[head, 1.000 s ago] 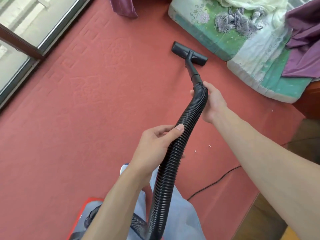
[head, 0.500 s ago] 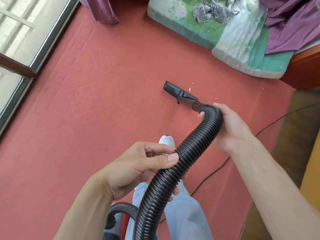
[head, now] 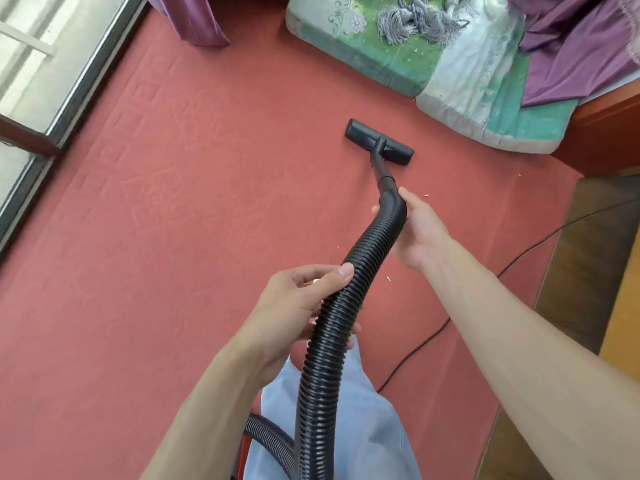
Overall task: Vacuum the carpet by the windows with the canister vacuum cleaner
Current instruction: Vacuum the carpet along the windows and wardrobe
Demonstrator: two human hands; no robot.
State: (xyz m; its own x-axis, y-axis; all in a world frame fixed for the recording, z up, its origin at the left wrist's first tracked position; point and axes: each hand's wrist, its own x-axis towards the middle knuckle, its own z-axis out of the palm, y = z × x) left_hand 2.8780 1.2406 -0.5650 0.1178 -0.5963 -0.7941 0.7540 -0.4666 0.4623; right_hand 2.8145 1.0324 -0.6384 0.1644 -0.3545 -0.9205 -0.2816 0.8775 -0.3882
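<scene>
The left hand (head: 294, 299) was wrapped around the middle of the black hose (head: 332, 327), thumb on top. The right hand (head: 419, 233) gripped the hose farther along, where it meets the stiff tube. The hands were apart. The floor nozzle (head: 379, 142) sat flat on the red carpet (head: 156, 237), near the bedding (head: 398, 53) and well away from the windows (head: 34, 64). A thin cord (head: 433, 337) lay by the person's leg. A foot might catch on it, or the nozzle might suck in the bedding's edge.
</scene>
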